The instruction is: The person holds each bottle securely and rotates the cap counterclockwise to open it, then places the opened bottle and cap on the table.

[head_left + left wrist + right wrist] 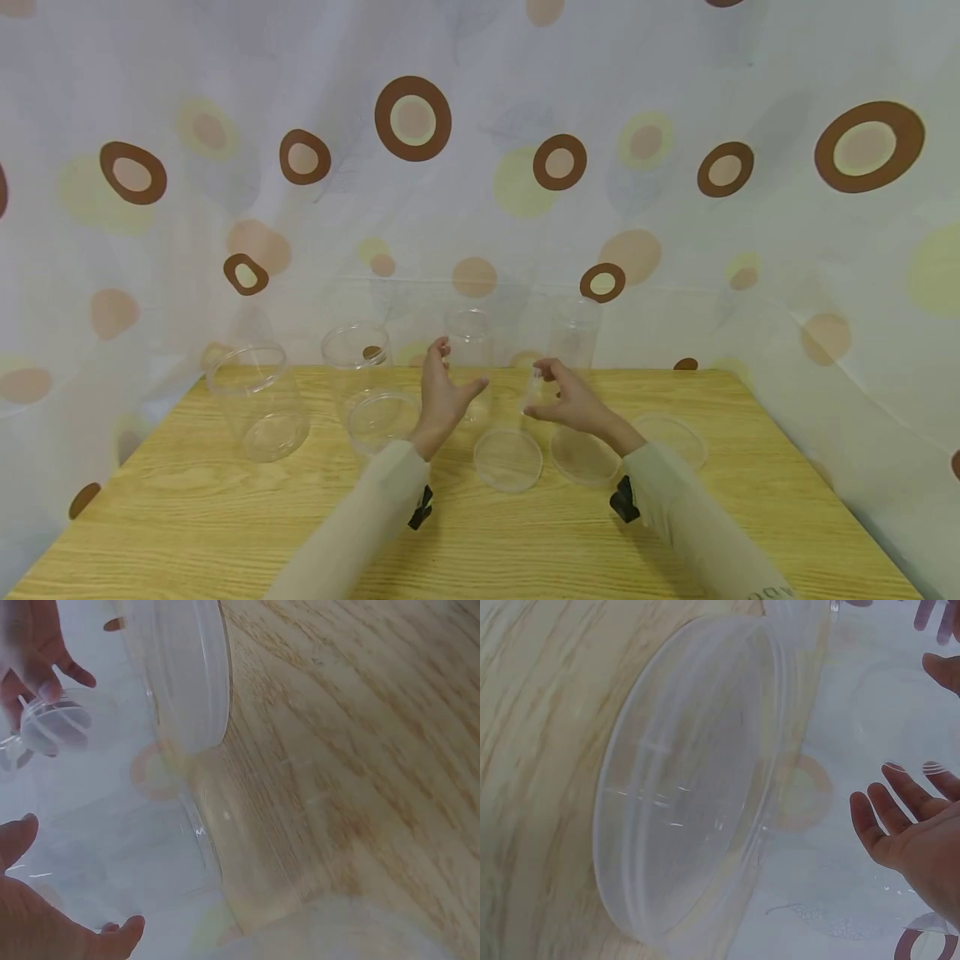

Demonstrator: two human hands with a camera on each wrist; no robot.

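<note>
My right hand (572,404) pinches a small clear lid (530,392) between thumb and fingertips. In the left wrist view, this clear lid (58,726) shows a round face under the thumb. My left hand (444,400) curves with thumb and fingers spread beside a tall clear jar (470,354); the thumb overlaps the jar in the head view. A second tall clear jar (576,333) stands behind the right hand. Below the hands lie a clear round lid (508,460) and another clear lid (585,458), partly under the right wrist. A large lid (690,787) fills the right wrist view's middle.
Two wide clear jars stand at the left: one jar (258,400) near the table's left edge, another jar (358,367) closer in. One more clear lid (675,437) lies right of the right forearm. A patterned curtain (480,208) hangs behind the wooden table (525,542).
</note>
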